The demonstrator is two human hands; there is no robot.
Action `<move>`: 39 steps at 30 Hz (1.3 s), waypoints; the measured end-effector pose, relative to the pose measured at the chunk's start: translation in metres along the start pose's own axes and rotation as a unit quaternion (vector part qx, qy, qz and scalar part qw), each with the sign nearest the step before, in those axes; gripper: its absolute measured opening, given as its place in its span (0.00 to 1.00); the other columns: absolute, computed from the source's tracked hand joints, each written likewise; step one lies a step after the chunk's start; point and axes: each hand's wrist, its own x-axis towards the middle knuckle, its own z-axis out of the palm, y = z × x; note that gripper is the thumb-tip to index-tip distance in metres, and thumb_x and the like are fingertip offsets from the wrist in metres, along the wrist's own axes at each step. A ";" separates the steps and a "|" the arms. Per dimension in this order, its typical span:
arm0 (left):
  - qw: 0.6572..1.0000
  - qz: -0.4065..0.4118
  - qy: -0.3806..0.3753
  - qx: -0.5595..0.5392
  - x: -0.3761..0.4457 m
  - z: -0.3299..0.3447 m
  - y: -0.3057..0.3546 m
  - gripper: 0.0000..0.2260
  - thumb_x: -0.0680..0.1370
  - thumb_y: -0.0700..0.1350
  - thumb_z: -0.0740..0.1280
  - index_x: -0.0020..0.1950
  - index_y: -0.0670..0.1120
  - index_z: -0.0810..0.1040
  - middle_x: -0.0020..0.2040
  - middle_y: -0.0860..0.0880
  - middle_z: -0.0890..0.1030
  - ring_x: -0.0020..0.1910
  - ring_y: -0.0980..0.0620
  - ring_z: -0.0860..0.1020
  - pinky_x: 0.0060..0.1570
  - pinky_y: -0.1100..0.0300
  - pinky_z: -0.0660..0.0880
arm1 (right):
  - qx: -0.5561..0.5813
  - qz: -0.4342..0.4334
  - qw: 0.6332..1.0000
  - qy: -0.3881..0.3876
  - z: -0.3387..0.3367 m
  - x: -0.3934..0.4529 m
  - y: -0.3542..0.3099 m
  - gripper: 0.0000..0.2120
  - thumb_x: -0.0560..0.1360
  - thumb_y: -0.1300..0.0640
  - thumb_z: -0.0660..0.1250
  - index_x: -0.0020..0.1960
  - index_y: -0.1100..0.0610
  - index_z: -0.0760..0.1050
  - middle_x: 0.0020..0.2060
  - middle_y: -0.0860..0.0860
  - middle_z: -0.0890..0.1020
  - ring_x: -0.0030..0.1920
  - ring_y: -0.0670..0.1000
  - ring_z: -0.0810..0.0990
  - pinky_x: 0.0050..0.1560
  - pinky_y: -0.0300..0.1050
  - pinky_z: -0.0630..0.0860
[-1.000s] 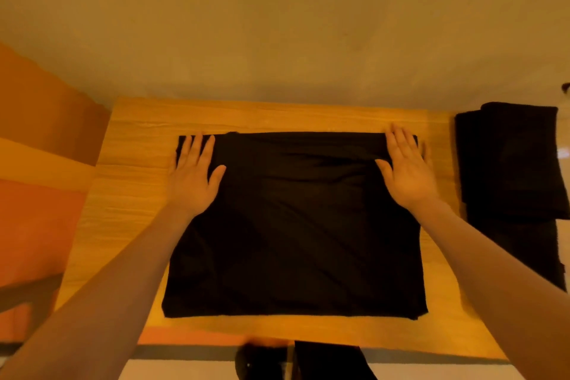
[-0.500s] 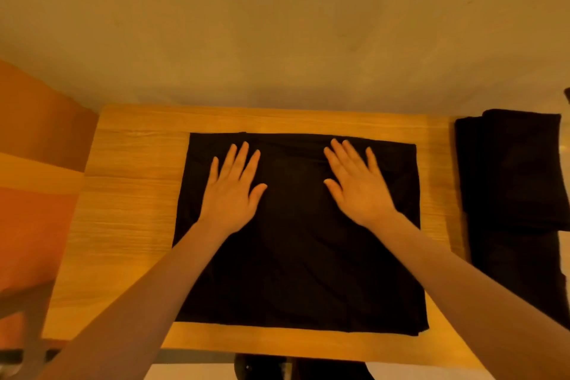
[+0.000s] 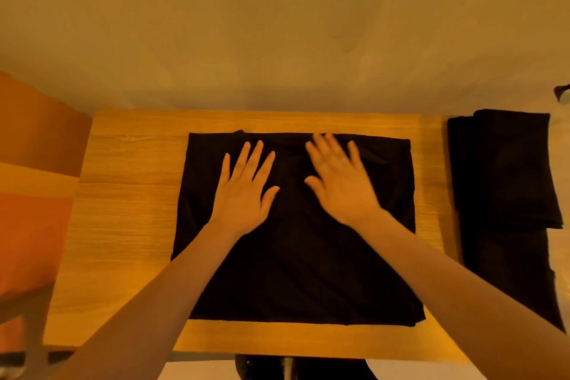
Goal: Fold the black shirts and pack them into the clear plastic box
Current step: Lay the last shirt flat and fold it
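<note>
A black shirt, folded into a rough square, lies flat on the wooden table. My left hand rests palm down on the shirt's upper middle, fingers straight and spread. My right hand lies flat beside it on the shirt, fingers straight, slightly blurred. Neither hand grips the cloth. No clear plastic box is in view.
More black shirts lie in a pile off the table's right edge. A plain wall stands right behind the table. An orange surface is at the left. Something dark sits below the table's near edge.
Both hands slid from the shirt's far corners inward to its upper middle, still flat on the cloth. The shirt's far edge now lies smoother.
</note>
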 end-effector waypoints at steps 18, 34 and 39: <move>0.897 -0.357 0.061 -0.253 -0.179 -0.003 -0.039 0.18 0.77 0.53 0.64 0.57 0.40 0.78 0.52 0.40 0.79 0.53 0.38 0.74 0.51 0.46 0.70 | 0.170 0.215 0.960 0.060 0.002 -0.200 0.016 0.32 0.74 0.37 0.55 0.66 0.60 0.71 0.63 0.56 0.74 0.62 0.58 0.74 0.58 0.58 0.74; 0.994 0.068 -0.082 -0.015 -0.231 0.025 -0.045 0.32 0.76 0.66 0.44 0.69 0.47 0.67 0.68 0.48 0.72 0.71 0.54 0.57 0.64 0.53 0.57 | -0.020 0.108 0.988 -0.113 0.043 -0.287 -0.003 0.33 0.77 0.36 0.38 0.68 0.56 0.64 0.67 0.54 0.71 0.73 0.52 0.57 0.72 0.47 0.45; 0.993 0.081 -0.087 -0.004 -0.254 0.033 -0.053 0.30 0.78 0.64 0.42 0.67 0.47 0.69 0.64 0.48 0.76 0.66 0.51 0.66 0.63 0.53 0.59 | -0.082 0.093 0.991 -0.042 0.051 -0.301 -0.002 0.25 0.76 0.43 0.54 0.64 0.59 0.71 0.56 0.56 0.80 0.54 0.56 0.78 0.73 0.45 0.41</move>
